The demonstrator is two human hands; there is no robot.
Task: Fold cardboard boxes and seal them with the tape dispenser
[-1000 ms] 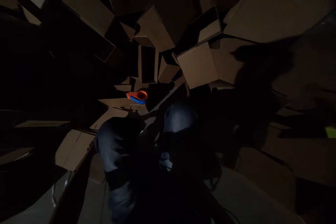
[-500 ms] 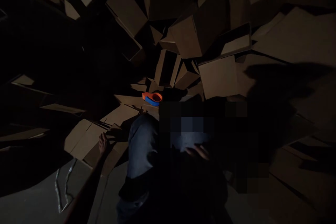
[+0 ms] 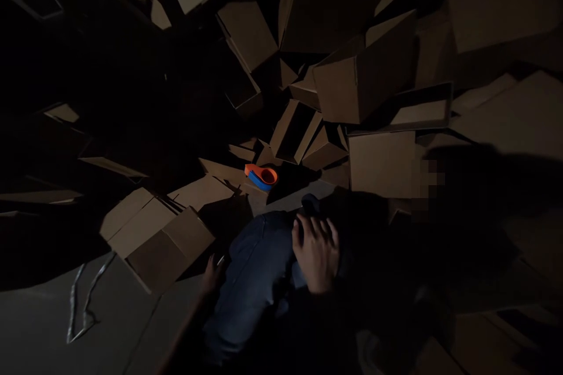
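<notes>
A cardboard box (image 3: 169, 252) lies on the floor (image 3: 39, 322), near the left hand (image 3: 213, 274), lowered beside a trouser leg (image 3: 250, 281); I cannot tell its fingers' state. The right hand (image 3: 317, 255), back upward, has fingers slightly spread. Beyond sits an orange-and-blue tape dispenser (image 3: 260, 181).

Storeroom or packing area, prob.: cardboard boxes (image 3: 382, 163) piled thru upper ctr & R, grey floor (image 3: 39, 322) lower L.
</notes>
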